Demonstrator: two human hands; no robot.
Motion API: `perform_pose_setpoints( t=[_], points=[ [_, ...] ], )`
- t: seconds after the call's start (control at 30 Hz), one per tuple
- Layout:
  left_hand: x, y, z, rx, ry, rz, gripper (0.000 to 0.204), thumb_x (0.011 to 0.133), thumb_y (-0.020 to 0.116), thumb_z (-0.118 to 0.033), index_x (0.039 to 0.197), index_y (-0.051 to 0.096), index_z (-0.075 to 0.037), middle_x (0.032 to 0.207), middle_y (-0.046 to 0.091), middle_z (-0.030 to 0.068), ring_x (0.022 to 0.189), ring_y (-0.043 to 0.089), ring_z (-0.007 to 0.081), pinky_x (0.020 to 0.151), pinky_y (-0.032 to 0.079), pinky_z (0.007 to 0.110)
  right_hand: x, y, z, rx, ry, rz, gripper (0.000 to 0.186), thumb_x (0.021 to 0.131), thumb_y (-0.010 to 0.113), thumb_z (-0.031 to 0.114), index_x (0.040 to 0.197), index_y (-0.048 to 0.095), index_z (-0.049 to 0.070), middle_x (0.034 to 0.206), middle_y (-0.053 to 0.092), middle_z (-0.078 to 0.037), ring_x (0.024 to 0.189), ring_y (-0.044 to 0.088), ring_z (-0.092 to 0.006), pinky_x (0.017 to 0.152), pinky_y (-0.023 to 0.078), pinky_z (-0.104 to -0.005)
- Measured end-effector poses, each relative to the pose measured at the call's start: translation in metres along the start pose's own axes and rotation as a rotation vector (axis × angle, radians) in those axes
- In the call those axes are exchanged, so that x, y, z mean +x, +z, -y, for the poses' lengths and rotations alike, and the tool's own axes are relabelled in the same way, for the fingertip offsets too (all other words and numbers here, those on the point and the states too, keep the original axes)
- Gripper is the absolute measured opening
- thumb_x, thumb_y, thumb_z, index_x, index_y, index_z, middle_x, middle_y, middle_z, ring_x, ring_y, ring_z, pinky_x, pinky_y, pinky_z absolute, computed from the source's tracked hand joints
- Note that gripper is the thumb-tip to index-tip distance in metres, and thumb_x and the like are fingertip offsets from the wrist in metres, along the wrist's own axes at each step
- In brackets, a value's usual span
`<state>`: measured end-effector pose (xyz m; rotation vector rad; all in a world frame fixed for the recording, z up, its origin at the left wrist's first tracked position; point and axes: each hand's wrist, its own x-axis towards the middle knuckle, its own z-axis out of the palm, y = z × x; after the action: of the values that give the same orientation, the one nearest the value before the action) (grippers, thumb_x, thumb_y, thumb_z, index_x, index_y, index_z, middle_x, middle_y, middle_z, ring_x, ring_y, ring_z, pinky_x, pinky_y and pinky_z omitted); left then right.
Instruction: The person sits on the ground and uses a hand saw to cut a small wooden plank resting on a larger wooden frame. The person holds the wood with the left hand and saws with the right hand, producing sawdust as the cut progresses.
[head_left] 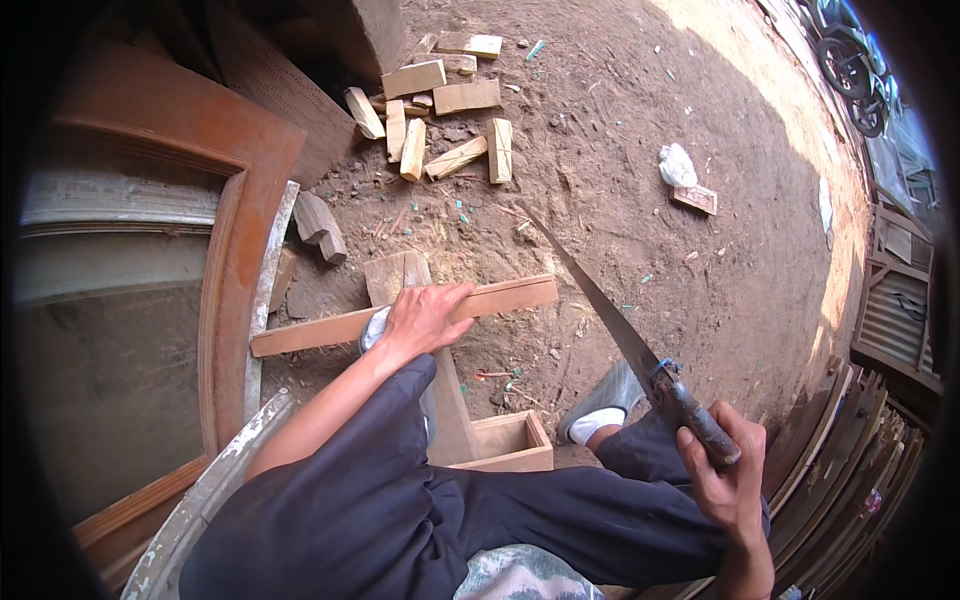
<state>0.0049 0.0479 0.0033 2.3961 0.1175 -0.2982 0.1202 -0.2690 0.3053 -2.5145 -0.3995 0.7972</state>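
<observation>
My left hand [422, 318] presses down on a long narrow wooden plank [320, 334], its fingers wrapped over the top edge. The plank lies crosswise over a lower board [452, 405] that runs toward me. My right hand [728, 468] is closed round the dark, worn handle of a handsaw [610, 312], with blue binding where the blade begins. The blade points up and to the left, apart from the plank's right end. A small open wooden box [538, 440] sits at the near end of the lower board, between my legs.
Several cut wood blocks [467, 96] lie scattered on the dirt ground ahead. At left leans a brown wooden frame [225, 290]. A white plastic bag [677, 165] lies at right, near stacked boards [845, 470]. Motorcycles [845, 65] stand far right.
</observation>
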Motion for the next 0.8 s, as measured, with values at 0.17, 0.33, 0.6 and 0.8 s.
perform_pose_setpoints(
  t=[0.17, 0.33, 0.6, 0.8],
  points=[
    [0.003, 0.001, -0.004, 0.127, -0.003, 0.023, 0.039, 0.083, 0.079, -0.025, 0.116, 0.069, -0.007, 0.096, 0.076, 0.0134, 0.082, 0.075, 0.0367, 0.074, 0.06, 0.048, -0.01, 0.015, 0.017, 0.095, 0.059, 0.097, 0.018, 0.09, 0.075, 0.007, 0.084, 0.059, 0.0, 0.062, 0.056, -0.012, 0.053, 0.054, -0.0199, 0.053, 0.044, -0.0338],
    [-0.005, 0.009, -0.015, 0.288, 0.024, -0.052, 0.038, 0.083, 0.082, -0.027, 0.11, 0.067, -0.005, 0.091, 0.075, 0.0134, 0.078, 0.076, 0.0353, 0.069, 0.061, 0.047, -0.03, 0.025, 0.019, 0.075, 0.027, 0.103, 0.02, 0.091, 0.077, 0.008, 0.086, 0.059, 0.0, 0.062, 0.059, -0.013, 0.052, 0.057, -0.0191, 0.053, 0.045, -0.0333],
    [-0.009, 0.012, -0.013, 0.277, 0.011, 0.075, 0.049, 0.077, 0.089, -0.037, 0.108, 0.065, -0.007, 0.097, 0.073, 0.0114, 0.078, 0.076, 0.0335, 0.069, 0.061, 0.047, -0.043, 0.024, 0.03, 0.09, 0.155, 0.117, 0.025, 0.089, 0.076, 0.013, 0.081, 0.056, 0.001, 0.057, 0.042, -0.003, 0.052, 0.038, -0.011, 0.05, 0.032, -0.0301],
    [-0.012, 0.006, -0.018, 0.303, -0.037, 0.024, 0.054, 0.076, 0.088, -0.037, 0.117, 0.067, -0.009, 0.108, 0.072, 0.0098, 0.1, 0.071, 0.0291, 0.084, 0.059, 0.044, -0.053, 0.029, 0.011, 0.204, 0.136, 0.089, 0.025, 0.093, 0.076, 0.016, 0.086, 0.056, 0.002, 0.06, 0.05, -0.001, 0.053, 0.044, -0.0096, 0.052, 0.035, -0.0276]
  ],
)
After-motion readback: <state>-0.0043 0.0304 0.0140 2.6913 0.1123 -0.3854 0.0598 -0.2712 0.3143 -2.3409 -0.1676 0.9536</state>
